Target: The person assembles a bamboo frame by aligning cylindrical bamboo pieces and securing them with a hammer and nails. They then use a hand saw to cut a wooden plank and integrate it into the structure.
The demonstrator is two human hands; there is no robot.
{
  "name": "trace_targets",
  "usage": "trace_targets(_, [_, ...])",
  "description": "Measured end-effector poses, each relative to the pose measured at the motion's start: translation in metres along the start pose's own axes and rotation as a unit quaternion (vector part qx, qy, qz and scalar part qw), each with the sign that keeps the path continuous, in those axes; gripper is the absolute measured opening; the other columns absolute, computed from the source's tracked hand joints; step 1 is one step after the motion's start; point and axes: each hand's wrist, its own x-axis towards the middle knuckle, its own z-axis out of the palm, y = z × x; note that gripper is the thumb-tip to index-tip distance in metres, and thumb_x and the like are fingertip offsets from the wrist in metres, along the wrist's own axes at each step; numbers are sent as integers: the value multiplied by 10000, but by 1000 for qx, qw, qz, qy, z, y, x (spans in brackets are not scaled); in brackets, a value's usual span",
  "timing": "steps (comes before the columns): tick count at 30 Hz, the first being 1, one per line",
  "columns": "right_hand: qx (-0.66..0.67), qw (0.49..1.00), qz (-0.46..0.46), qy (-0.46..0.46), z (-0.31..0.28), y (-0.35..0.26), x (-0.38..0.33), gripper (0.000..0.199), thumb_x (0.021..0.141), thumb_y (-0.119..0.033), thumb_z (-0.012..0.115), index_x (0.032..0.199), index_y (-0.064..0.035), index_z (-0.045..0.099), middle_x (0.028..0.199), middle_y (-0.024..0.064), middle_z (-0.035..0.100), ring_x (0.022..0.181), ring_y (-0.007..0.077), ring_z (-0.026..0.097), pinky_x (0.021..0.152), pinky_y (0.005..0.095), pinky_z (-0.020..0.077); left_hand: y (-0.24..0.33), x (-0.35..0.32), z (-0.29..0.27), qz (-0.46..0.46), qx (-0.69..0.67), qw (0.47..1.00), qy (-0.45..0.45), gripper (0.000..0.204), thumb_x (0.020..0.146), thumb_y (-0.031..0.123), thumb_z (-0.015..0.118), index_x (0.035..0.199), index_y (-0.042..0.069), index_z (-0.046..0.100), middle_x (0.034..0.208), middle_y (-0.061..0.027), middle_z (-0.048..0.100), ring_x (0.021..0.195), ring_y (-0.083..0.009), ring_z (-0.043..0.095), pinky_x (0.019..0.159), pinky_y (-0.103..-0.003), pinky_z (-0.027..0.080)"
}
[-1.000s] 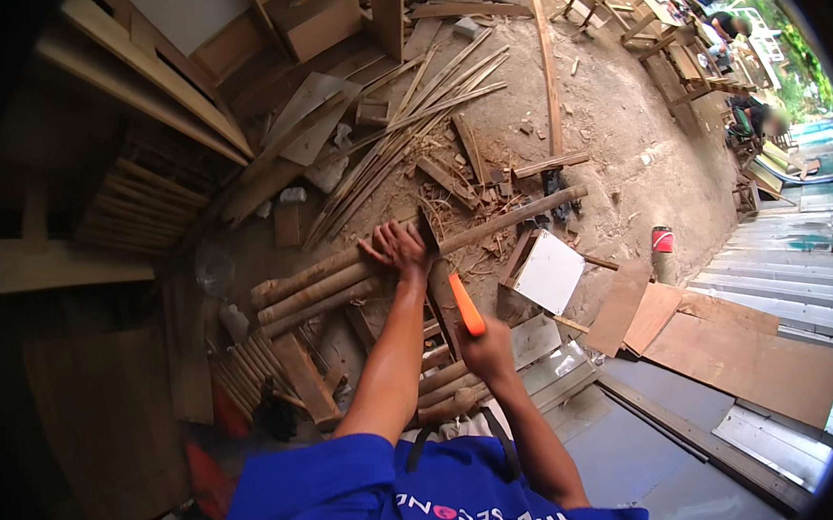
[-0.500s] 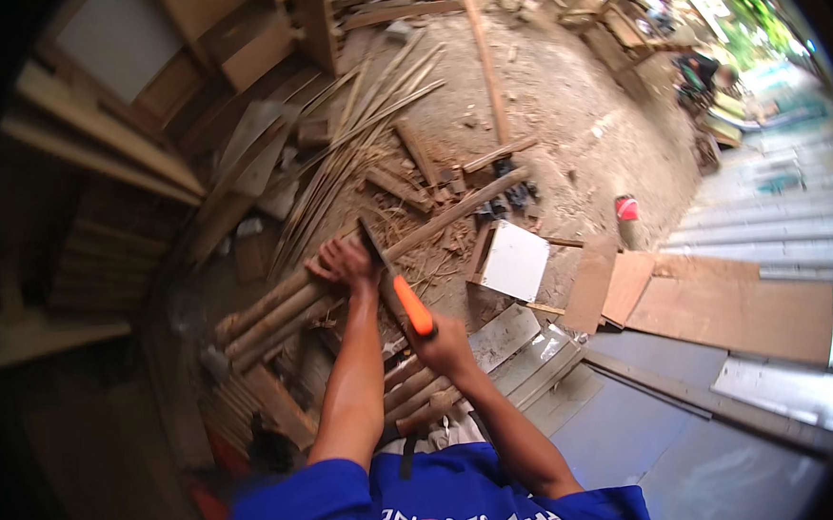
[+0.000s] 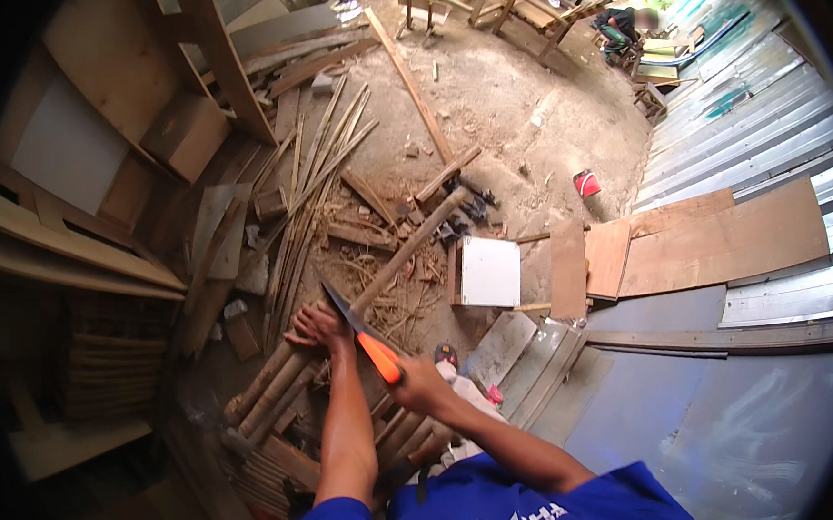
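Observation:
My right hand (image 3: 420,386) is closed round the orange handle of a hand saw (image 3: 378,356). Its dark tapered blade slants up and left, lying across a long round wooden pole (image 3: 417,237). Just left of the blade, my left hand (image 3: 317,325) grips the pole, fingers curled over it and partly hidden. The pole runs from lower left to upper right, its far end by some dark objects (image 3: 463,211). More round poles (image 3: 274,394) lie side by side beneath my left forearm. Whether the blade has cut into the wood cannot be made out.
Thin wood strips (image 3: 312,195) and offcuts litter the dirt floor ahead. A white-topped box (image 3: 491,272) and a red bucket (image 3: 586,184) stand to the right, near plywood sheets (image 3: 720,232). Wooden cabinet frames (image 3: 121,106) rise at left. Another person (image 3: 620,30) is at the far right.
The view has shifted, so the scene sits further left and my feet area shows more. The saw has turned, showing its blade's flat side more. Both hands keep their holds.

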Motion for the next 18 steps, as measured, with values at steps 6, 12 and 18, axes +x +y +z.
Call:
trace_targets(6, [20,997,78,-23,-38,-9,-46,172,790,-193,643,866,-39,632,758,208,643,737,402,637,665,460,514,5,-3,-6,-1,9,1000,-4,332,963,329,403,1065,43,539,1122,-128,553,1215,-291,452,1129,-612,81])
trace_targets(12, [76,993,70,50,15,11,54,215,801,-212,647,788,1,620,707,230,612,663,410,618,595,446,472,3,-4,-10,25,4,1000,11,317,935,324,432,1043,43,530,1094,-133,560,1193,-298,469,1128,-609,103])
trace_targets(18, [72,997,16,-5,-3,4,-4,153,784,-153,659,817,-10,614,695,221,606,664,397,622,600,426,476,2,0,-6,-19,15,998,-61,340,936,340,401,1059,50,531,1153,-114,539,1236,-280,431,1133,-603,72])
